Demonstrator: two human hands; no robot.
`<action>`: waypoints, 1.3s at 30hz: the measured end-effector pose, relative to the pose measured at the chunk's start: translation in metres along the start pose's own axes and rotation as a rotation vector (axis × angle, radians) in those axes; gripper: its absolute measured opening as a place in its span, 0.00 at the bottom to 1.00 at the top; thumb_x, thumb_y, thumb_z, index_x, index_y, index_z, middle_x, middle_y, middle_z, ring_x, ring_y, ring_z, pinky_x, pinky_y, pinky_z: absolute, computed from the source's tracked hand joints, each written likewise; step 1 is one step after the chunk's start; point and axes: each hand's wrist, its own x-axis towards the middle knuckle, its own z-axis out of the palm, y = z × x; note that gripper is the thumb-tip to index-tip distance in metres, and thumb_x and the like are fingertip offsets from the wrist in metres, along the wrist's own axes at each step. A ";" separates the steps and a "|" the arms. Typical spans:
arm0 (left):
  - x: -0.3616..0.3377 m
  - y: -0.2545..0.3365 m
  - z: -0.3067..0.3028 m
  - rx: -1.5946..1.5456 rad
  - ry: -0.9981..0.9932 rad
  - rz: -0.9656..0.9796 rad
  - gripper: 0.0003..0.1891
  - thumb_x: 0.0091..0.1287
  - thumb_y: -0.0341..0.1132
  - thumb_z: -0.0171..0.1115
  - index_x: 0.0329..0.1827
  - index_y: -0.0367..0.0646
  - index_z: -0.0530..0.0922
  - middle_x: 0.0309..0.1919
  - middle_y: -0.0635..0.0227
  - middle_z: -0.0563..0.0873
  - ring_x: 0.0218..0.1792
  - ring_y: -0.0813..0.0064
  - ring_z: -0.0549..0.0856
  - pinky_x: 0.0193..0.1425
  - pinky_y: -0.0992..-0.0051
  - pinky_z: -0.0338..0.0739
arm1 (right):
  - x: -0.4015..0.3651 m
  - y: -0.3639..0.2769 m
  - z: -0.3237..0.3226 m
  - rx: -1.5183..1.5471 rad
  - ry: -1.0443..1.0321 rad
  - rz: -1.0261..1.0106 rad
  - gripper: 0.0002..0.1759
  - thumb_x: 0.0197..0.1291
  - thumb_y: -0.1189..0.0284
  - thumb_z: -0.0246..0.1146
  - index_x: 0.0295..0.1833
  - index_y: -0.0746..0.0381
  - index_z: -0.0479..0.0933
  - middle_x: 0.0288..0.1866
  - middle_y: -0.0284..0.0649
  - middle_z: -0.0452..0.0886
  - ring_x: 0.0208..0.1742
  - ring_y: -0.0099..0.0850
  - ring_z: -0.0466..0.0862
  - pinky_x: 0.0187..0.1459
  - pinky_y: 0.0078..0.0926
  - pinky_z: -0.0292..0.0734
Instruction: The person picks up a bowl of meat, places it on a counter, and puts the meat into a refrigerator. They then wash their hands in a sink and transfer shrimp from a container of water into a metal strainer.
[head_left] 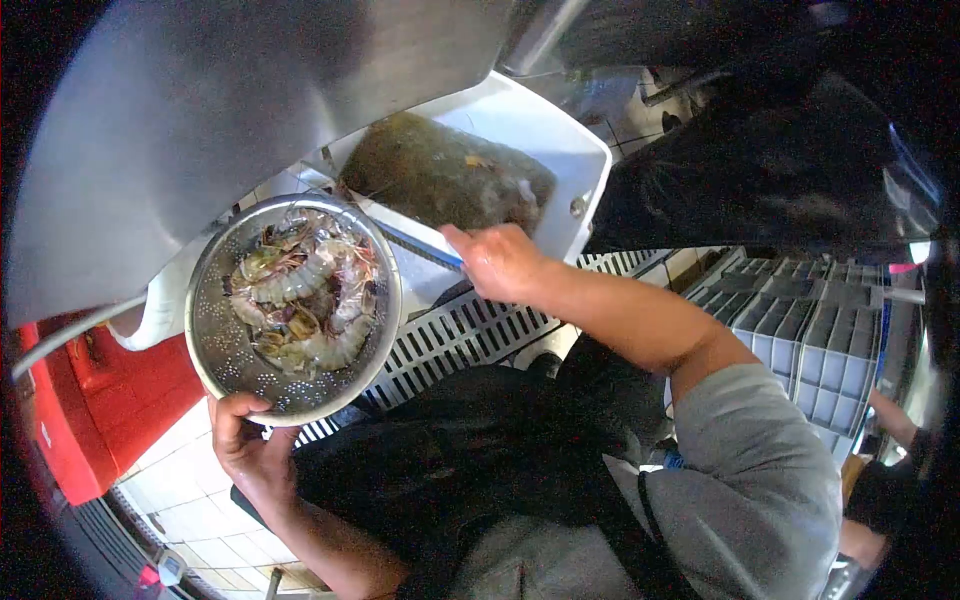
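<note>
My left hand (255, 450) grips the near rim of a round metal colander (215, 350), thumb and fingers pinching its edge. Several raw, grey shell-on shrimp (305, 285) lie heaped inside it. The colander is tilted toward me, at the left of a white tub (575, 155). Murky brown water (440, 170) fills the tub, with small bits floating on it. At the tub's near rim, my right hand (500, 265) is closed over the edge, its thumb side toward the colander. The undersides of its fingers are hidden.
A large steel panel (240, 120) hangs close above the colander. Slatted white grating (450, 335) lies below. There is a red container (80, 400) at left, with stacked grey crates (810, 330) at right. Another person's arm (890, 415) shows at the right edge.
</note>
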 end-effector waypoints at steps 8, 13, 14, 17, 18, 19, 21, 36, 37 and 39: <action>0.011 -0.005 -0.017 0.097 -0.139 0.068 0.19 0.40 0.25 0.76 0.33 0.42 0.75 0.37 0.71 0.75 0.40 0.75 0.75 0.43 0.77 0.71 | 0.054 0.004 -0.016 -0.133 0.037 -0.036 0.21 0.51 0.73 0.57 0.54 0.59 0.72 0.32 0.51 0.82 0.35 0.47 0.83 0.36 0.46 0.78; -0.015 -0.003 -0.016 -0.091 -0.212 -0.006 0.20 0.38 0.16 0.73 0.34 0.43 0.77 0.40 0.70 0.75 0.42 0.74 0.76 0.48 0.74 0.72 | 0.019 -0.043 -0.042 0.165 0.473 0.108 0.16 0.63 0.66 0.57 0.55 0.58 0.77 0.38 0.44 0.83 0.43 0.37 0.82 0.48 0.37 0.75; -0.026 0.008 -0.014 -0.105 -0.228 -0.005 0.20 0.39 0.17 0.74 0.34 0.43 0.76 0.41 0.70 0.76 0.44 0.73 0.77 0.49 0.74 0.73 | -0.001 -0.057 -0.049 0.185 0.469 0.118 0.16 0.63 0.66 0.57 0.55 0.58 0.77 0.38 0.44 0.83 0.43 0.37 0.82 0.48 0.37 0.75; -0.057 0.044 -0.002 -0.070 -0.264 0.058 0.21 0.39 0.18 0.75 0.35 0.44 0.76 0.45 0.66 0.77 0.48 0.70 0.77 0.51 0.73 0.73 | -0.069 -0.084 -0.075 0.994 0.230 0.579 0.19 0.64 0.59 0.58 0.43 0.65 0.79 0.37 0.42 0.83 0.37 0.36 0.82 0.42 0.33 0.76; -0.068 0.066 -0.003 -0.097 -0.276 0.044 0.21 0.40 0.19 0.75 0.35 0.44 0.76 0.46 0.64 0.77 0.50 0.68 0.78 0.52 0.72 0.73 | -0.095 -0.094 -0.088 1.185 0.118 0.661 0.21 0.64 0.57 0.57 0.41 0.66 0.79 0.33 0.40 0.82 0.34 0.31 0.81 0.40 0.32 0.76; -0.082 0.075 -0.006 -0.017 -0.302 0.059 0.20 0.40 0.20 0.76 0.34 0.44 0.76 0.46 0.63 0.78 0.50 0.67 0.78 0.51 0.72 0.73 | -0.121 -0.097 -0.094 1.178 -0.031 0.707 0.19 0.63 0.59 0.59 0.40 0.67 0.78 0.30 0.37 0.79 0.30 0.26 0.79 0.33 0.28 0.77; -0.102 0.108 -0.019 -0.010 -0.371 0.076 0.20 0.41 0.18 0.74 0.35 0.43 0.76 0.47 0.64 0.76 0.51 0.67 0.77 0.53 0.71 0.74 | -0.166 -0.126 -0.126 1.263 -0.052 0.758 0.14 0.62 0.64 0.60 0.42 0.67 0.77 0.29 0.38 0.79 0.27 0.26 0.78 0.29 0.25 0.75; -0.174 0.312 -0.039 -0.386 -1.130 -0.418 0.44 0.60 0.24 0.57 0.75 0.47 0.40 0.62 0.55 0.69 0.57 0.65 0.75 0.51 0.70 0.78 | -0.462 -0.315 -0.220 1.035 0.576 1.288 0.16 0.57 0.69 0.59 0.48 0.66 0.70 0.44 0.58 0.78 0.49 0.51 0.78 0.52 0.41 0.71; -0.174 0.309 -0.035 -0.348 -1.193 -0.527 0.40 0.61 0.27 0.58 0.74 0.48 0.46 0.62 0.58 0.70 0.55 0.66 0.76 0.47 0.69 0.80 | -0.467 -0.327 -0.214 1.057 0.637 1.309 0.16 0.57 0.69 0.59 0.48 0.67 0.70 0.44 0.59 0.77 0.49 0.52 0.78 0.52 0.41 0.71; -0.195 0.293 -0.025 -0.130 -1.303 -0.628 0.28 0.64 0.32 0.58 0.67 0.49 0.61 0.55 0.63 0.75 0.50 0.68 0.79 0.37 0.68 0.82 | -0.497 -0.346 -0.193 1.063 0.706 1.340 0.17 0.57 0.69 0.59 0.48 0.68 0.71 0.45 0.60 0.77 0.49 0.52 0.78 0.52 0.41 0.71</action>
